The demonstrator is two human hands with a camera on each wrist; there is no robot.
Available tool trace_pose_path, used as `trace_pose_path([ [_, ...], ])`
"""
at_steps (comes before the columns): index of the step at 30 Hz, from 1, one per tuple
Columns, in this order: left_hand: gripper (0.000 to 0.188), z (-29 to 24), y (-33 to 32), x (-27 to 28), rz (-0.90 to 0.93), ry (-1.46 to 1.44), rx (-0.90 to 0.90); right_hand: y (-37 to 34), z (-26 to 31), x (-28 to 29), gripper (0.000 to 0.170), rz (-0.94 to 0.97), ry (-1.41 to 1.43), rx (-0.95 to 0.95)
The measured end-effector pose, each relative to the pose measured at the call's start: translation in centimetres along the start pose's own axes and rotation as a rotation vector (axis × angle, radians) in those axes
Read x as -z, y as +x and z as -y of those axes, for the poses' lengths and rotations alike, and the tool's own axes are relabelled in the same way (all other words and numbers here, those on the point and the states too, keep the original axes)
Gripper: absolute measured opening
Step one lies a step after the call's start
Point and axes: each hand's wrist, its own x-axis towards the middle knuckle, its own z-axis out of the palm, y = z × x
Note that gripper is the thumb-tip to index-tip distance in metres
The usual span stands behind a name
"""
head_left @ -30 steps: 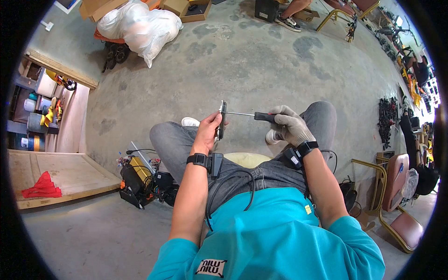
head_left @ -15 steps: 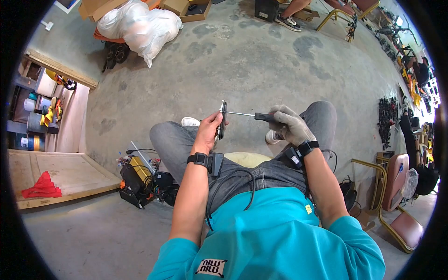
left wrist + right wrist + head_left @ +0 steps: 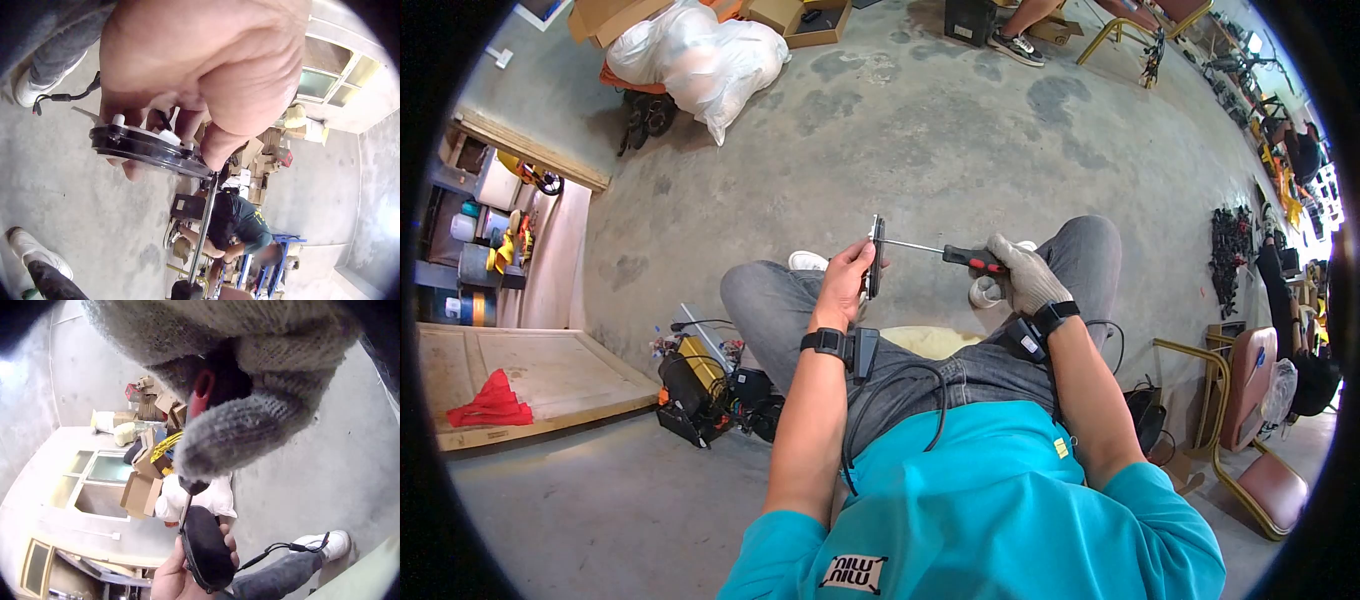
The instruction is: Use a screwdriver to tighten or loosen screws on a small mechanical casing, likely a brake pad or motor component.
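My bare left hand (image 3: 843, 287) pinches a flat, rounded black part (image 3: 876, 258) on its edge between thumb and fingers. In the left wrist view the part (image 3: 150, 150) shows a glossy black rim and small white posts. My gloved right hand (image 3: 1029, 276) grips the black and red handle (image 3: 974, 258) of a screwdriver, whose metal shaft (image 3: 913, 245) runs left to the part. The shaft's tip meets the part's end by my left thumb, seen in the left wrist view; the tip itself is hidden. In the right wrist view the part's dark face (image 3: 209, 547) shows.
Electronics with cables (image 3: 700, 385) lie on the floor by my left leg. A red cloth (image 3: 490, 400) rests on a wooden panel (image 3: 570, 375) at the left. White bags (image 3: 700, 65) are at the upper left, a chair (image 3: 1250, 390) at the right, another person's shoe (image 3: 1016, 48) at the top.
My right hand has shifted its hold on the screwdriver, uncovering the red parts of the handle, which now tilts slightly downward to the right. My left hand and the black part stay in place.
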Motion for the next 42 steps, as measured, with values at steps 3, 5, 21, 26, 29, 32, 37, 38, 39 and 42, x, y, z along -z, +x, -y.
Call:
trace_pose_path([
  [3,0.034,-0.2,-0.2,0.0,0.015,-0.004,0.019,0.5,-0.4,-0.3,0.025,-0.057,-0.014,-0.024],
  [5,0.034,-0.3,-0.3,-0.3,-0.003,0.005,-0.007,0.7,-0.7,-0.9,0.029,-0.173,0.022,0.170],
  [21,0.033,0.1,0.1,0.1,0.009,-0.007,-0.014,0.2,0.1,0.3,0.032,0.012,-0.022,-0.043],
  [26,0.034,-0.2,-0.3,-0.2,0.001,-0.002,-0.014,0.8,-0.8,-0.3,0.035,-0.100,-0.027,0.123],
  [29,0.034,0.2,0.0,0.2,0.030,0.028,-0.004,0.7,-0.7,-0.9,0.035,-0.169,0.009,0.179],
  [32,0.034,0.0,-0.2,0.1,0.031,0.010,0.002,0.3,-0.2,0.1,0.033,-0.080,0.022,0.070],
  [37,0.033,0.1,-0.2,0.1,0.034,0.035,-0.020,1.0,-0.7,-1.1,0.031,-0.203,0.092,0.220],
  [38,0.033,0.2,-0.2,0.0,0.027,0.042,-0.034,0.9,-0.6,-1.0,0.031,-0.203,0.088,0.222],
  [39,0.033,0.2,-0.1,0.0,0.027,0.039,-0.036,0.5,-0.4,-1.1,0.030,-0.150,0.071,0.188],
  [42,0.032,0.2,-0.2,0.0,0.022,0.001,-0.034,0.0,0.2,0.0,0.030,-0.032,0.045,0.072],
])
